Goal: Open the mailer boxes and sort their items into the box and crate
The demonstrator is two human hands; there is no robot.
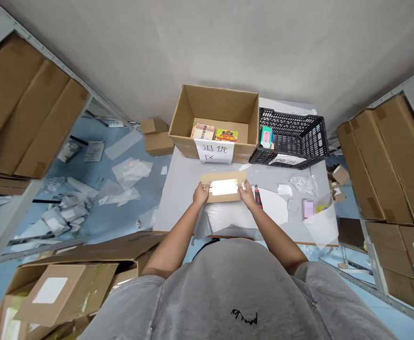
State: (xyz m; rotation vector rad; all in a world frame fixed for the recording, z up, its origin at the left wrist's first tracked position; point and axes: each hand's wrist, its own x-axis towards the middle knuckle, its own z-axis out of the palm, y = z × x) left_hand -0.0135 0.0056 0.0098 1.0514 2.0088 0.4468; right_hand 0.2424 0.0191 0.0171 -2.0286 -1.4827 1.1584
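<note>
Between my two hands is a small flat cardboard box (224, 196) with a white label and clear tape on its upper face. My left hand (201, 192) grips its left end, the thumb on top. Around the right end, the fingers of my right hand (245, 192) are closed. Just right of that hand a red and black box cutter (258, 197) lies on the table (178, 189). White paper (274, 205) is spread on the tabletop beneath and beside the box. The underside of the box is hidden.
Behind stands an open carton (178, 146) holding several colourful packages, beside a black plastic crate (299, 141) with a green box (266, 134). Bubble wrap (304, 185) lies at right. A large carton of parcels (65, 290) is at lower left. Shelves of cartons flank both sides.
</note>
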